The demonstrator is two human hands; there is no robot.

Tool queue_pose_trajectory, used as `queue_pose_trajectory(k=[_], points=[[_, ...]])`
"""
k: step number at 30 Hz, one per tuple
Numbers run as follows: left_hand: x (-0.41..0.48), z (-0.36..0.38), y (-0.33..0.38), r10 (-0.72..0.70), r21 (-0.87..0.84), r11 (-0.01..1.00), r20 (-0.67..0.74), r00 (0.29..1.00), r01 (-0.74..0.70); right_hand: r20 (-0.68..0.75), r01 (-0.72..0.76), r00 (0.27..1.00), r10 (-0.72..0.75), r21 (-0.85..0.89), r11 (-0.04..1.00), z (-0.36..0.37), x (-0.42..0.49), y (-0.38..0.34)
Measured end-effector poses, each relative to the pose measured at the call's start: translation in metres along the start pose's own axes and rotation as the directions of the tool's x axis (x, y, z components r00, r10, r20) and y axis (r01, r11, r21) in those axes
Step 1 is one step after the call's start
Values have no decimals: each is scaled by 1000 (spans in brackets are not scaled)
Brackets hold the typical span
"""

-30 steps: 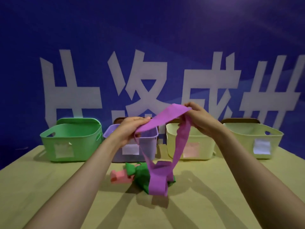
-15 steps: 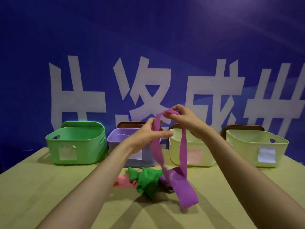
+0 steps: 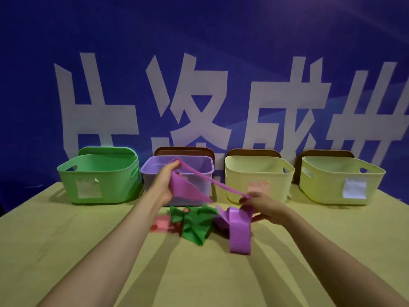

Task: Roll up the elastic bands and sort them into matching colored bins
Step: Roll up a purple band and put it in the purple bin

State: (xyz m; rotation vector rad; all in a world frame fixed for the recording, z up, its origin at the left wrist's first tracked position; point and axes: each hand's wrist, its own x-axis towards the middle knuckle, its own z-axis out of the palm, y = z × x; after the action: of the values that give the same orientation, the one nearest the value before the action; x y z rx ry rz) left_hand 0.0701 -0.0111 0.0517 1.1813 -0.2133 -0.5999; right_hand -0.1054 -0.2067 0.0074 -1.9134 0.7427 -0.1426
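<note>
A purple elastic band (image 3: 240, 231) stretches between my hands above the table. My left hand (image 3: 164, 185) pinches one end in front of the purple bin (image 3: 177, 165). Lower and to the right, my right hand (image 3: 263, 207) grips the band close to the tabletop, and the loose tail hangs down onto the wood. A crumpled green band (image 3: 195, 222) and a pink band (image 3: 161, 223) lie on the table below my left hand. The green bin (image 3: 99, 173) stands at the far left.
Four bins line the back of the wooden table (image 3: 66, 240): green, purple, a pale yellow bin (image 3: 259, 176) with a pink label and a yellow-green bin (image 3: 340, 178) with a white label. A blue wall with white characters rises behind them.
My hands have moved apart: the right hand dropped down and right toward the table, drawing the purple band out, while the left stayed up by the purple bin. The camera tilted down a little.
</note>
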Motion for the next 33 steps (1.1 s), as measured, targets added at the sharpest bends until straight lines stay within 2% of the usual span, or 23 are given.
queue_pose_trajectory(k=[1,3,5,7,8,10,11,12,13,14,15,16,17,18,20,21,22,23,25,27,28,30,33], points=[[6,-8,-12,-29,54,998,-19,999,30,0,-22,1000,22,140,990,-2,-3,3],[13,-19,-40,-108,302,947,-16,994,108,32,-80,997,74,377,923,-7,0,3],[7,-22,-63,-225,613,774,38,974,155,80,-152,988,130,532,833,-9,4,-4],[2,-14,-76,-269,847,532,149,952,17,76,-169,985,153,546,820,-7,8,-12],[-2,-6,-79,-250,890,447,219,943,-88,65,-169,985,159,525,834,-5,7,-17],[-13,13,-81,-33,822,424,434,901,-380,68,-174,985,162,501,848,-1,9,-27],[-19,23,-84,115,730,426,543,832,-535,88,-187,982,166,513,838,0,8,-32],[-25,30,-88,247,627,361,650,719,-691,119,-209,978,172,546,811,2,9,-35],[-29,35,-93,314,536,189,761,568,-823,146,-235,972,184,586,776,2,11,-38],[-28,38,-102,311,438,-38,859,406,-898,160,-252,968,194,617,746,3,12,-40],[-25,39,-111,262,335,-248,927,270,-909,155,-260,966,209,635,728,2,14,-41],[-21,40,-119,211,262,-408,959,189,-875,144,-264,964,225,638,723,2,18,-41],[-18,41,-124,194,229,-504,970,150,-833,136,-270,961,239,630,728,3,20,-41],[-15,42,-128,220,222,-543,968,118,-810,128,-276,959,252,623,732,4,22,-39],[-12,43,-128,333,210,-511,942,34,-833,133,-287,956,262,613,737,5,25,-36],[-14,44,-125,406,240,-411,912,60,-880,140,-283,958,249,596,752,6,23,-34],[-17,45,-121,467,306,-240,869,167,-921,140,-272,962,234,557,785,6,22,-32],[-20,46,-116,511,385,-30,799,317,-922,133,-258,966,221,494,830,6,19,-31],[-20,46,-107,564,509,317,577,591,-800,86,-197,980,178,361,912,5,14,-29],[-13,43,-102,552,599,542,275,787,-589,70,-148,989,132,308,940,5,10,-29],[-8,41,-102,513,614,623,147,845,-485,64,-139,990,125,305,942,5,9,-30],[-4,40,-102,485,630,659,61,872,-411,70,-150,988,135,317,937,4,6,-34],[-13,42,-111,604,648,488,234,762,-585,91,-142,989,117,354,924,3,7,-39]])
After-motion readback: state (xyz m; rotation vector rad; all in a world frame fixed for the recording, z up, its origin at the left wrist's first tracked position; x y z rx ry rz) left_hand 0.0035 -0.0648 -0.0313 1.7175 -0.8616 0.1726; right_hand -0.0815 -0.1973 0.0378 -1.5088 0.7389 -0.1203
